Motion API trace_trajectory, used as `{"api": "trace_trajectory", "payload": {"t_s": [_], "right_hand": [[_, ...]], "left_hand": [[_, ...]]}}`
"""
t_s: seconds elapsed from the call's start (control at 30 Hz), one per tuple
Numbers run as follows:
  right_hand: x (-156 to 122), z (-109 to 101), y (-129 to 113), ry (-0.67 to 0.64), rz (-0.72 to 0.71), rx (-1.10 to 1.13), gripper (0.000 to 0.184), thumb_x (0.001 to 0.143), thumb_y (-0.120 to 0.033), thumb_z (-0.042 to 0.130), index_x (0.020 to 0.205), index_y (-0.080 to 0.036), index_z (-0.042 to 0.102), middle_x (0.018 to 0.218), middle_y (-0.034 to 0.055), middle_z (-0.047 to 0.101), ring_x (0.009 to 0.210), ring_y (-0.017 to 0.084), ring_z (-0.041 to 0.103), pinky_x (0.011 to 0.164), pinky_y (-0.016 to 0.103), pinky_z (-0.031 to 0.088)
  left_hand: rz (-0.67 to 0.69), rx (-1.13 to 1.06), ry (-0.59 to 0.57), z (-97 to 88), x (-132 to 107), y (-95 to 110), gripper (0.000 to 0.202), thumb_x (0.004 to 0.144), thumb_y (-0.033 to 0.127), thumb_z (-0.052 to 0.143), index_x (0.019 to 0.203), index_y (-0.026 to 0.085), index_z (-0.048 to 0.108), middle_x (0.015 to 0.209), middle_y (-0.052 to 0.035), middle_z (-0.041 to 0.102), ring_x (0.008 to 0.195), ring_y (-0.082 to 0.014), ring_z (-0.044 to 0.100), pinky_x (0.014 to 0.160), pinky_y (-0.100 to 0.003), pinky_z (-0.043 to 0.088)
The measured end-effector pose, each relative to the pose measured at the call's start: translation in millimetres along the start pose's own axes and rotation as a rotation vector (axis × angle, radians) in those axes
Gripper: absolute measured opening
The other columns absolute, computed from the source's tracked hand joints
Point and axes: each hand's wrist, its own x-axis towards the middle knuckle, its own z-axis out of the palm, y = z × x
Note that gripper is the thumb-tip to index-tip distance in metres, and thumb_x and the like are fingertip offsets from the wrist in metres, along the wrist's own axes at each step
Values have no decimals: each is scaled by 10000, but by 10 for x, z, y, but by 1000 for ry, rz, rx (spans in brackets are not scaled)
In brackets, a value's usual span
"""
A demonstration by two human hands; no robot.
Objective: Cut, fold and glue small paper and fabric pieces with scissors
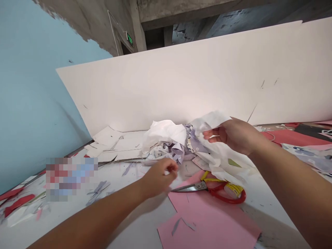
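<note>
A crumpled white floral sheet (163,133) lies long from left to right, just far of the curled, empty left hand (160,176), while the right hand (233,136) meets its right end, grip unclear.

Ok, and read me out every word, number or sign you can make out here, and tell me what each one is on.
Green sign on the concrete wall: too blurred to read.
Yellow tape by the red-handled scissors: its markings are too small to read.
Pixelated patch at the left: blurred out, nothing legible.
No other text can be read.
</note>
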Motion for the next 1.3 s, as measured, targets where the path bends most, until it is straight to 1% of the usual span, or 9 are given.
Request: {"api": "trace_trajectory", "payload": {"t_s": [0.1,0.23,0.43,0.5,0.7,0.87,1.1,1.23,1.3], "right_hand": [[-73,151,-94,-118,50,194,235,818,-263,309,851,-174,524,936,127,661,838,225,628,659,348,508],[-119,157,-65,-200,34,299,317,843,-398,343,1009,-218,545,1097,88,604,1008,254,552,737,359,478],[-45,-60,207,73,-260,-363,362,850,-383,341,1146,-239,491,1174,48,545,1053,250,499,853,379,396],[3,-111,343,98,-299,-480,387,810,-333,420,1179,-224,463,1203,62,518,1098,262,455,902,394,351],[93,-215,629,41,-188,-622,372,773,-287,431,1135,-202,450,1081,89,560,992,259,499,789,371,406],[97,-246,720,-21,-160,-627,376,764,-334,474,1124,-225,484,1171,57,526,1062,230,471,872,341,370],[108,-214,847,-97,-64,-660,579,680,-479,560,1166,-172,493,1246,109,476,1160,298,375,927,405,314],[116,-197,817,-94,0,-638,397,764,-519,429,867,-183,615,981,96,607,936,262,526,771,357,394],[108,-177,766,-102,41,-614,458,797,-538,347,661,-177,596,749,79,617,721,221,562,637,324,405]], "left_hand": [[70,92,-56,251,297,271,363,695,453,499,983,245,576,1129,-82,537,1030,-285,484,806,-372,399],[8,226,-178,604,750,572,533,632,607,500,956,197,606,961,-124,627,917,-327,549,739,-401,402],[-13,369,-232,742,1095,742,275,719,307,605,947,154,596,1003,-97,605,908,-236,557,783,-375,428],[-35,382,-206,616,1154,746,243,836,315,451,1008,177,555,1072,-59,554,907,-172,544,789,-362,455],[-121,336,26,-22,1321,677,268,831,300,469,1057,167,523,1083,-69,540,913,-173,545,771,-369,465],[-180,239,258,-488,1417,494,297,825,322,475,1033,116,527,1007,-42,555,849,-185,556,716,-344,470],[-228,159,648,-1054,1450,223,203,760,246,459,923,135,507,746,-35,527,528,-106,459,496,-258,369],[-202,138,808,-1342,1300,102,208,750,254,444,929,149,469,792,-22,493,541,-82,416,513,-237,362],[-166,125,825,-1420,1195,81,206,762,256,432,933,147,467,790,-9,485,560,-71,417,536,-226,366]]}}
